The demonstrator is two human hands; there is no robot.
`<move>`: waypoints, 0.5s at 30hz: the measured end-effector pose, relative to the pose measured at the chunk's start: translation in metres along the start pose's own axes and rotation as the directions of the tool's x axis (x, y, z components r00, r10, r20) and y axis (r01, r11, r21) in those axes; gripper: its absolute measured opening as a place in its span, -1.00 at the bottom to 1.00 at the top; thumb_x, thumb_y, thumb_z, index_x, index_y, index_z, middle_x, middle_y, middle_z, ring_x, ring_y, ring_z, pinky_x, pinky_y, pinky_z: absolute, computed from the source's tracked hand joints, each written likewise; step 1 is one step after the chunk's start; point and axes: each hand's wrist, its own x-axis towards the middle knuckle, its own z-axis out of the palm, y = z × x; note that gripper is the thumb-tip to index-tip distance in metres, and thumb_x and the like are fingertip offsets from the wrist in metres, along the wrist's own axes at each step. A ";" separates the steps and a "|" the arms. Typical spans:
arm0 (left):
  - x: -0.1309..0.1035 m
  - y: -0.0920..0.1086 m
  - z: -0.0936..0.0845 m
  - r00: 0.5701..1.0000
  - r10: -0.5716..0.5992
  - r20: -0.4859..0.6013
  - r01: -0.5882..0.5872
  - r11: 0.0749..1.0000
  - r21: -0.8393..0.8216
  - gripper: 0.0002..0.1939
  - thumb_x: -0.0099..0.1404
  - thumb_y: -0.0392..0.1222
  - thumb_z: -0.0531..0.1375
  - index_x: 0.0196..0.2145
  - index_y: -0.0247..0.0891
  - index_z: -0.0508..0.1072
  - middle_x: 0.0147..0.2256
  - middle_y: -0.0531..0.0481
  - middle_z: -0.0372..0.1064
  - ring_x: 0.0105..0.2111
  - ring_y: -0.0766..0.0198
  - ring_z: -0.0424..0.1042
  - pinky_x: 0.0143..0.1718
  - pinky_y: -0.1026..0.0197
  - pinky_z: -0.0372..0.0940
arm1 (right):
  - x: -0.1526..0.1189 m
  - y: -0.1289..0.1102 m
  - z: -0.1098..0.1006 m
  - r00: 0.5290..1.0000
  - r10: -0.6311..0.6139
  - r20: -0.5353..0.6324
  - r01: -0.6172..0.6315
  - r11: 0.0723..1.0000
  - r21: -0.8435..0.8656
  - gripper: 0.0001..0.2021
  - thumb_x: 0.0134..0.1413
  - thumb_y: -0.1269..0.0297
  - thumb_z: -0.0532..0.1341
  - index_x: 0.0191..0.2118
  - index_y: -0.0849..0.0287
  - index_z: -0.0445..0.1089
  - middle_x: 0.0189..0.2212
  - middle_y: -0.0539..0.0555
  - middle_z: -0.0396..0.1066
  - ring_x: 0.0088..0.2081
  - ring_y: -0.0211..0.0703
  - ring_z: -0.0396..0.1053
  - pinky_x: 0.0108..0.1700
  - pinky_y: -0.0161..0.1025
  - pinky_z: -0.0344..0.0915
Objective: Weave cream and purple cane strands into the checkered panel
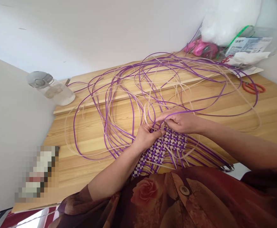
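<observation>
A purple and cream checkered woven piece (156,152) lies at the table's front edge, close to my body. My left hand (146,136) grips its upper left part, thumb pressed on the weave. At the top edge of the piece, my right hand (180,122) is closed with thumb and forefinger pinching a purple strand (176,112). The fingertips of both hands are close together. Long loose purple and cream strands (112,95) loop out from the weave over the table. More strands stick out below and to the right of it.
A clear bottle (57,91) stands at the back left of the wooden table (81,171). Orange-handled scissors (254,88) lie at the right. Plastic bags (228,25) and papers (250,46) fill the back right corner. A blurred object (40,171) is at the left.
</observation>
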 end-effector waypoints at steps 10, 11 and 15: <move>0.001 0.000 0.000 0.999 0.046 0.018 -0.046 0.999 0.013 -0.83 0.03 -0.12 0.37 -0.45 -0.26 0.56 -0.39 0.03 0.48 -0.35 0.30 0.37 -0.20 0.24 0.24 | 0.014 -0.007 0.005 0.968 0.217 0.122 -0.246 0.915 0.319 -0.71 0.12 0.28 0.19 -0.05 0.21 0.49 -0.31 0.03 0.56 -0.29 -0.23 0.47 -0.22 -0.32 0.29; 0.001 0.000 0.000 0.997 0.067 0.042 -0.067 0.998 -0.001 -0.84 0.05 -0.12 0.36 -0.43 -0.26 0.57 -0.36 0.02 0.50 -0.31 0.28 0.39 -0.15 0.23 0.24 | 0.015 -0.005 0.007 0.962 0.227 0.152 -0.270 0.878 0.395 -0.67 0.09 0.30 0.21 -0.01 0.23 0.45 -0.28 0.06 0.56 -0.28 -0.21 0.48 -0.22 -0.31 0.31; 0.001 -0.001 -0.001 0.993 0.089 0.078 -0.087 0.996 -0.019 -0.83 0.08 -0.11 0.34 -0.40 -0.27 0.58 -0.37 0.03 0.49 -0.35 0.30 0.39 -0.19 0.24 0.25 | 0.021 0.004 0.017 0.930 0.307 0.201 -0.365 0.712 0.600 -0.55 -0.08 0.39 0.28 0.01 0.24 0.35 -0.31 0.07 0.55 -0.32 -0.18 0.49 -0.29 -0.31 0.34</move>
